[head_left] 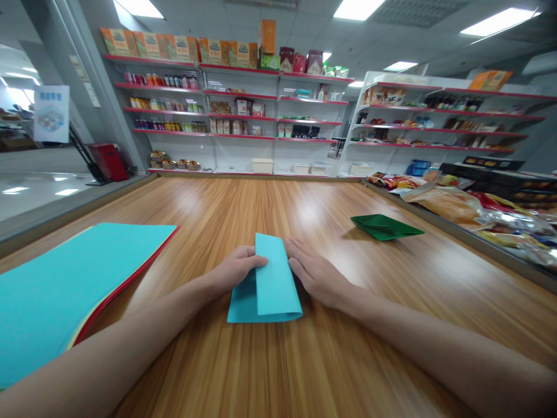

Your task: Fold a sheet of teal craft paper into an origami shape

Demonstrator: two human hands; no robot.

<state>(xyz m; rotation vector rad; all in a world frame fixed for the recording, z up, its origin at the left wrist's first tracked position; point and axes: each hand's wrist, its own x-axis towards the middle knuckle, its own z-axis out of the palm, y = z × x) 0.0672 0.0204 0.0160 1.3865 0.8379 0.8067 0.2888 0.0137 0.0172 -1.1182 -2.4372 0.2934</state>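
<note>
A light blue sheet of paper lies on the wooden table in front of me, its right side folded over toward the left. The upper layer stands a little off the lower one at the near end. My left hand grips the paper's left side, thumb on top of the folded layer and the other fingers partly hidden beneath it. Along the rounded fold on the right rests my right hand, its fingers stretched out and close together, touching or nearly touching the edge.
A folded dark green paper piece sits to the right. At the left lies a stack of coloured paper, blue on top with yellow and red below. Packaged snacks line the table's right side. Stocked shelves stand beyond the far edge.
</note>
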